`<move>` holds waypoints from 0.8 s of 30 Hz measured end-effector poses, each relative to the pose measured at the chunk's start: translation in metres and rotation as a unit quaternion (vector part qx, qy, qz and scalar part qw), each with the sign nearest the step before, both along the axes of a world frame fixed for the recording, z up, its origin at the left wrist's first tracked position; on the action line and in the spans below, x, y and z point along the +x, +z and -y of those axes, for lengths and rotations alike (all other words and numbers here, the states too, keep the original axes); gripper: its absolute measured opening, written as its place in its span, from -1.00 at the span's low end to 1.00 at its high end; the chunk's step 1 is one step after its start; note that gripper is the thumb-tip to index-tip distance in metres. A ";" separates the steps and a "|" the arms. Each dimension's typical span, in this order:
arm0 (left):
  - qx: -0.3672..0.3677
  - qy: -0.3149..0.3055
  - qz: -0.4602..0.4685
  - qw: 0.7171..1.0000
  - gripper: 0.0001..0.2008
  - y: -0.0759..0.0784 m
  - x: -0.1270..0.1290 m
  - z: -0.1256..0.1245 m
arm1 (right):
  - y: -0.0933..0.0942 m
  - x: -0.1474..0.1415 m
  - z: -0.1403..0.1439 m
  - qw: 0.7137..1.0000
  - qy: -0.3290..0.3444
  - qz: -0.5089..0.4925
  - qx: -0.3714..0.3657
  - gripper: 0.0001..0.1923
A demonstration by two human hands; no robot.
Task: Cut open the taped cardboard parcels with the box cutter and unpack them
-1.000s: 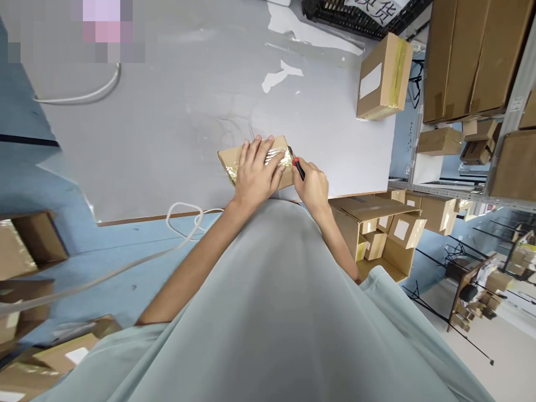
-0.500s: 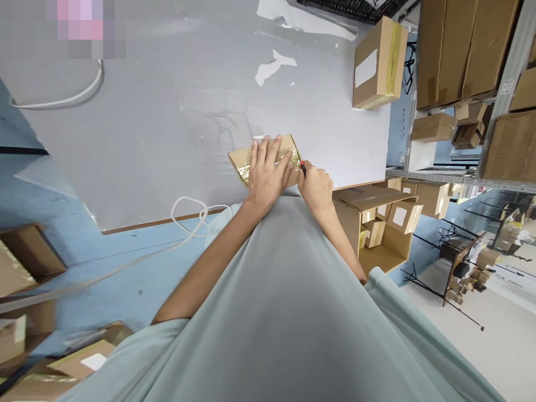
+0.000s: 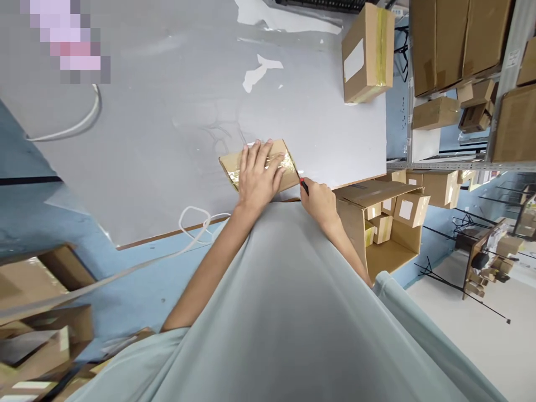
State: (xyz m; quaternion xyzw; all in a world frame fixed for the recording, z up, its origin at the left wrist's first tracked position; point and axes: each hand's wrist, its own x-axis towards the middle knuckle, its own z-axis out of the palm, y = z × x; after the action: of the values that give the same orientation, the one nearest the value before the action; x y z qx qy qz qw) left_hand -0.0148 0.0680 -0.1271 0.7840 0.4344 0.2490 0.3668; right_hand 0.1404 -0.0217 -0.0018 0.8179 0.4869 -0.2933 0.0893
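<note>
A small brown cardboard box (image 3: 288, 170) with shiny clear tape across it lies near the front edge of the grey table. Pressed flat on top of it, with fingers stretched out, is my left hand (image 3: 257, 176). My right hand (image 3: 319, 202) is closed around a red-and-black box cutter (image 3: 304, 185). The tip of the cutter is at the box's right edge, by the corner closest to me. I cannot make out the blade clearly, and my left hand covers part of the box top.
A taped carton (image 3: 364, 61) stands at the table's back right. White scraps (image 3: 262, 72) lie on the grey tabletop (image 3: 142, 134). Below the table's right side, a large open carton (image 3: 391, 257) holds smaller boxes. A white cable (image 3: 195, 209) loops at the front edge. Shelving with cartons (image 3: 473, 44) rises at right.
The box cutter has slid along the box's right edge towards me. My left hand stays flat on the box. The whole view has shifted slightly.
</note>
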 end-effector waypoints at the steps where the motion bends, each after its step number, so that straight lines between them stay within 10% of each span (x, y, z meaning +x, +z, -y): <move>1: 0.005 -0.001 -0.005 1.000 -0.49 0.000 -0.003 -0.002 | 0.001 0.003 0.007 1.000 -0.008 -0.017 0.021 -0.64; 5: 0.027 0.003 -0.028 0.999 -0.41 0.000 -0.024 -0.004 | -0.022 0.032 0.025 0.978 -0.085 -0.117 0.149 -0.60; 14: 0.043 0.064 -0.074 0.994 -0.31 0.010 -0.103 0.009 | -0.184 0.046 -0.057 0.939 -0.180 -0.275 0.105 -0.71; 24: 0.002 0.242 -0.002 0.970 -0.30 0.015 -0.121 0.048 | -0.157 0.013 -0.049 0.948 -0.090 -0.252 0.174 -0.59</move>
State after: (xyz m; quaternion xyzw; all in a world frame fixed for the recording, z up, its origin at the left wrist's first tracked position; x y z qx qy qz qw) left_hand -0.1357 0.0198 -0.1119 0.6567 0.6116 0.3298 0.2931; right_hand 0.1539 0.0271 -0.1590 0.7605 0.4615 -0.4072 -0.2068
